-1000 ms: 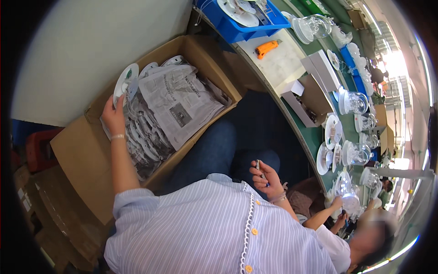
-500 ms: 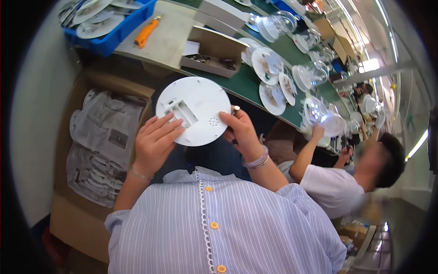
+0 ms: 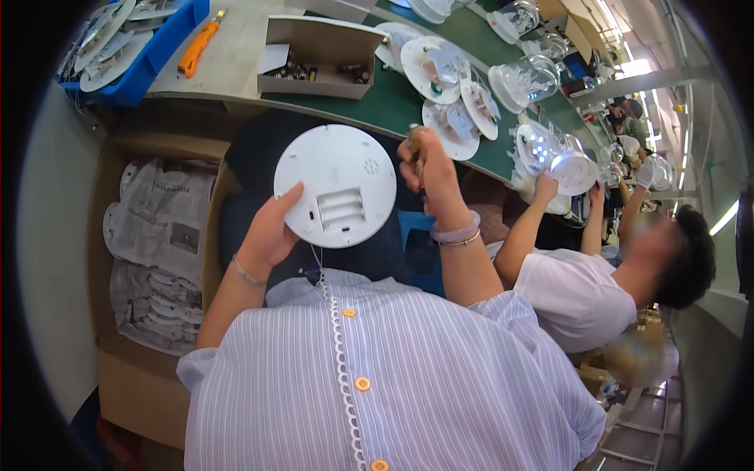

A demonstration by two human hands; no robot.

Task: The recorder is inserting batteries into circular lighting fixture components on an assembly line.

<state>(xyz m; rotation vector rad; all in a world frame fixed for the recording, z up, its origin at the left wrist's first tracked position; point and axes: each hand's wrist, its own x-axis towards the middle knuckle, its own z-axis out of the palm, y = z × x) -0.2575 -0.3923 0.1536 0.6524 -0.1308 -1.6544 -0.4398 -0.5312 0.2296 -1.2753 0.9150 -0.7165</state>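
My left hand (image 3: pixel 272 228) grips a round white plastic base (image 3: pixel 330 161) by its left edge, thumb on the upper face. That face turns up toward me and shows a battery compartment (image 3: pixel 342 209) with bare slots, a cluster of small holes and a small switch. A thin wire hangs from the lower rim. Off the base to the right, my right hand (image 3: pixel 433 169) is raised with fingers curled round small brass-coloured batteries (image 3: pixel 415 140), partly hidden by the fingers.
On the green bench stands an open carton (image 3: pixel 318 86) of small batteries, beside white discs with wiring (image 3: pixel 436 69) and clear domes (image 3: pixel 525 82). An orange utility knife (image 3: pixel 200 49) and a blue bin (image 3: pixel 149 67) lie left. A newspaper-lined box (image 3: pixel 169 212) stands beside me; a co-worker (image 3: pixel 565 294) sits right.
The base has turned in my left hand, so its compartment now lies toward me. My right hand has let go of its rim and moved up and right, holding the batteries.
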